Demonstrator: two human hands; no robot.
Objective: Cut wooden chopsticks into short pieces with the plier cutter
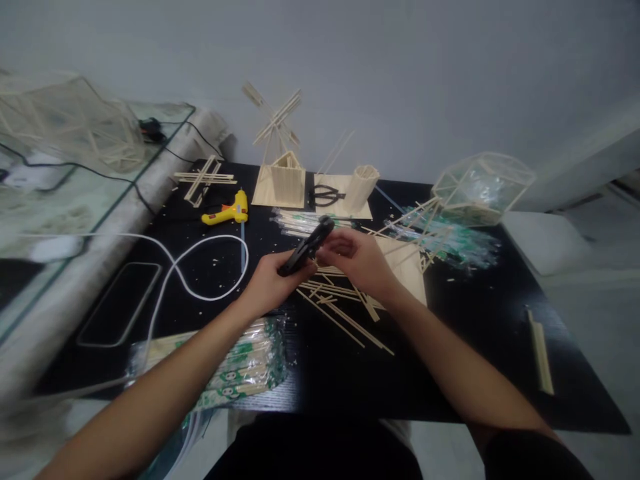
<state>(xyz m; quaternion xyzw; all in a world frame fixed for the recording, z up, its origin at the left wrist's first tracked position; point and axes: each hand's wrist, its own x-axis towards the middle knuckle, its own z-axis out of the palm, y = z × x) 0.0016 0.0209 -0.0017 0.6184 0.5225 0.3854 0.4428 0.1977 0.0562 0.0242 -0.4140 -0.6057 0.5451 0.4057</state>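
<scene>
My left hand (273, 283) is closed around a long, thick black tool (306, 248), tilted up to the right over the middle of the table; its exact kind is unclear. My right hand (357, 260) is beside the tool's upper end, fingers curled together, and what they pinch, if anything, is hidden. Below both hands lie loose thin wooden sticks (345, 317), partly on a pale wooden board (407, 270). Behind the tool are plastic-wrapped chopsticks (295, 223).
A yellow glue gun (227, 209), a looping white cable (200, 297) and a transparent case (120, 303) lie left. Wrapped chopstick packs (240, 363) sit at the front. Behind are a stick windmill (287, 180), a stick cylinder (363, 187), black scissors (326, 195) and, rightward, a polyhedral stick frame (483, 190).
</scene>
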